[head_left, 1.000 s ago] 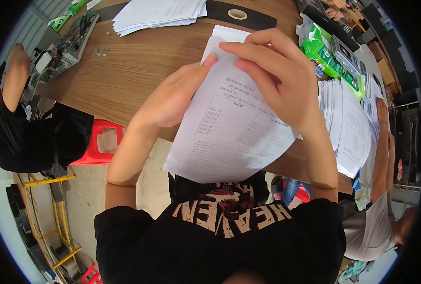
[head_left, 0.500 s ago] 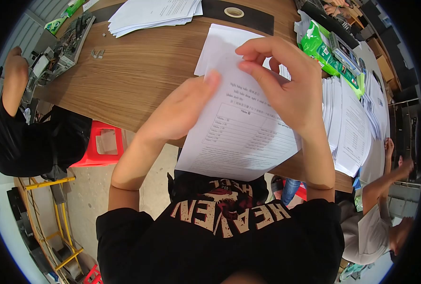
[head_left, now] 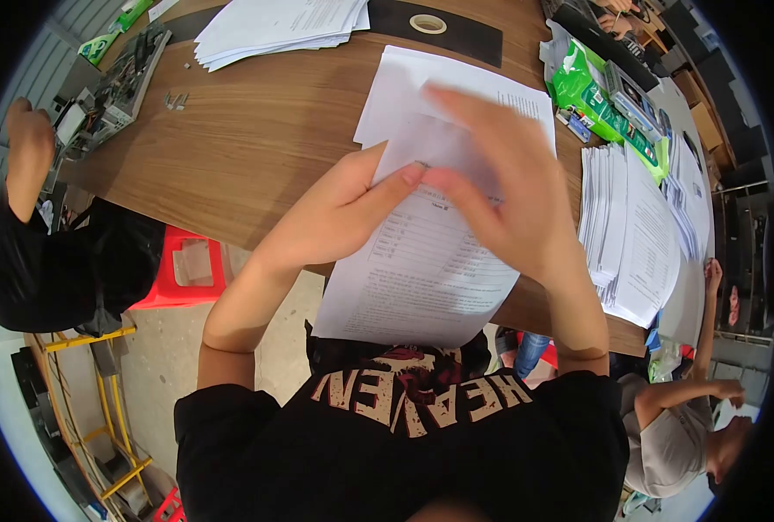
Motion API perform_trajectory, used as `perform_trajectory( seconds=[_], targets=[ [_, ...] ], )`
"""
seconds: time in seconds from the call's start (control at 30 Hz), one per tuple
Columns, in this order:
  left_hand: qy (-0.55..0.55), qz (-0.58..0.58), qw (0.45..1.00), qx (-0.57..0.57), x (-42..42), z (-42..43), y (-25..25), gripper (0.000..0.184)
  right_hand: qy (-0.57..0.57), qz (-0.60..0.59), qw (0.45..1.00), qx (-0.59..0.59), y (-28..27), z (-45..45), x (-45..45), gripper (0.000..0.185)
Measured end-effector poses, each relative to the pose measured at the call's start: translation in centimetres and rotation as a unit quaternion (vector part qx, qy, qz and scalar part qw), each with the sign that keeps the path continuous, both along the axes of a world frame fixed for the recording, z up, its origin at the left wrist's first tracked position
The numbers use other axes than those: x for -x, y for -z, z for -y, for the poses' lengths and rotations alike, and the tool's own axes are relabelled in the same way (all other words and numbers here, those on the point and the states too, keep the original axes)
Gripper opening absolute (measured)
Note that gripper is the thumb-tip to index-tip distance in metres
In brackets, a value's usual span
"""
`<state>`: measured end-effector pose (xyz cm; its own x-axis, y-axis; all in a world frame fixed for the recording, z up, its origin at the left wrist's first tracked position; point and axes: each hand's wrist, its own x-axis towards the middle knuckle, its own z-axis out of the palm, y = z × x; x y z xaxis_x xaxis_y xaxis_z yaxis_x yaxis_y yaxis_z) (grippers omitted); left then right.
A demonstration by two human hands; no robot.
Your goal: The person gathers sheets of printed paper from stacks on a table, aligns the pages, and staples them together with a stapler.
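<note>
A printed sheet (head_left: 404, 287) with a table and lines of text slants down from the desk toward my lap. At its left edge my left hand (head_left: 352, 204) grips it, thumb on the printed face and fingers hidden behind. Over the sheet's upper right is my right hand (head_left: 513, 183), its thumb near my left thumb. The right fingers are stretched out, apart from the thumb, and blurred. Beyond the sheet, more printed paper (head_left: 374, 109) lies on the desk, partly covered by my hands.
On the wooden desk (head_left: 230, 165) are a paper stack (head_left: 274, 30), a tape roll (head_left: 428, 23), a green packet (head_left: 583, 87) and paper piles (head_left: 639, 230) at right. An opened electronic unit (head_left: 130, 91) stands left, near another person's hand (head_left: 30, 139). A red stool (head_left: 191, 265) stands below.
My left thumb has moved further onto the sheet. My right hand has shifted slightly left and down, its fingers opening out from a pinch. The sheet has moved a little down and left.
</note>
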<state>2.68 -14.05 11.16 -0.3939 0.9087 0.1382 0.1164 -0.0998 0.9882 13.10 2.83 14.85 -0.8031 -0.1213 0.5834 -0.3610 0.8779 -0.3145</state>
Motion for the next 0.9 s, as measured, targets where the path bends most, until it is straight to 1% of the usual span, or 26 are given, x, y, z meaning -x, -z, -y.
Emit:
perform_trajectory(
  seconds=[0.07,0.1,0.17,0.2,0.23,0.27,0.3,0.33,0.37,0.4,0.43,0.47,0.5,0.53,0.57,0.6,0.63,0.67,0.7,0.77,0.8,0.87,0.9],
  targets=[
    [0.001,0.021,1.0,0.001,-0.1,-0.1,-0.3,0.03,0.092,-0.088,0.992,-0.011,-0.2,-0.5,0.1,0.051],
    [-0.001,0.042,0.999,0.002,-0.1,-0.2,-0.4,0.031,0.093,-0.088,0.992,-0.012,-0.1,-0.2,0.0,0.051],
    [-0.002,0.021,1.0,-0.003,0.0,-0.3,-0.1,0.031,0.011,0.012,1.0,0.012,0.4,0.6,-0.7,0.057],
    [-0.003,-0.001,1.0,-0.009,0.1,-0.4,0.0,0.031,0.014,0.011,1.0,0.012,0.3,0.2,-0.7,0.057],
    [0.0,-0.001,1.0,-0.011,0.1,-0.5,-0.1,0.031,0.063,-0.029,0.998,0.004,0.0,-0.5,-0.7,0.058],
    [-0.007,0.031,1.0,-0.002,-0.1,-0.5,-0.2,0.03,0.109,-0.068,0.992,-0.005,-0.2,-1.0,-0.7,0.059],
    [-0.016,0.062,0.998,0.005,-0.2,-0.6,-0.3,0.03,0.109,-0.068,0.992,-0.008,-0.2,-0.9,-0.9,0.059],
    [-0.015,0.062,0.998,0.004,-0.1,-0.7,-0.2,0.03,0.076,0.027,0.997,0.003,0.0,-0.5,-1.3,0.06],
    [-0.013,0.03,0.999,0.017,0.1,-0.6,0.0,0.03,0.044,0.123,0.991,0.016,0.3,-0.3,-1.6,0.062],
    [-0.01,-0.003,1.0,0.029,0.3,-0.6,0.0,0.03,0.048,0.12,0.991,0.017,0.4,-0.7,-1.8,0.062],
    [-0.007,-0.006,1.0,0.028,0.4,-0.6,-0.2,0.03,0.107,0.056,0.993,0.008,0.5,-1.7,-2.2,0.064],
    [-0.033,-0.002,0.999,0.023,0.5,-0.4,-0.4,0.031,0.164,-0.009,0.986,-0.003,0.5,-2.7,-2.6,0.068],
    [-0.06,0.001,0.998,0.018,0.5,-0.3,-0.6,0.032,0.166,-0.013,0.986,-0.007,0.8,-3.5,-3.1,0.068],
    [-0.06,-0.003,0.998,0.012,0.7,-0.2,-0.7,0.032,0.188,-0.051,0.973,0.122,1.4,-4.3,-3.6,0.072],
    [-0.085,0.034,0.996,-0.019,1.0,-0.1,-0.7,0.033,0.203,-0.092,0.943,0.247,2.0,-5.0,-4.0,0.078],
    [-0.108,0.068,0.99,-0.054,1.4,-0.4,-1.0,0.034,0.199,-0.105,0.945,0.239,2.9,-5.5,-4.4,0.078],
    [-0.107,0.057,0.99,-0.067,1.9,-0.8,-1.3,0.034,0.085,-0.04,0.89,0.447,4.1,-5.8,-5.0,0.082],
    [-0.108,0.088,0.986,-0.087,2.3,-1.1,-1.5,0.034,-0.035,0.034,0.779,0.625,4.7,-6.0,-5.3,0.087],
    [-0.107,0.121,0.981,-0.105,2.4,-1.3,-1.9,0.033,-0.039,0.028,0.784,0.619,4.6,-5.6,-5.2,0.087],
    [-0.106,0.125,0.979,-0.118,2.2,-1.6,-3.2,0.033,-0.048,0.034,0.791,0.609,4.4,-4.4,-4.4,0.095],
    [-0.106,0.134,0.977,-0.123,2.1,-1.5,-3.7,0.033,-0.051,0.029,0.793,0.606,4.5,-4.6,-4.2,0.095],
    [-0.119,0.108,0.975,-0.152,1.9,-1.1,-4.1,0.032,-0.079,-0.008,0.762,0.642,4.5,-5.2,-3.5,0.098],
    [-0.134,0.087,0.971,-0.178,1.8,-0.8,-4.4,0.031,-0.134,0.046,0.675,0.724,4.4,-5.3,-3.9,0.097]
  ],
)
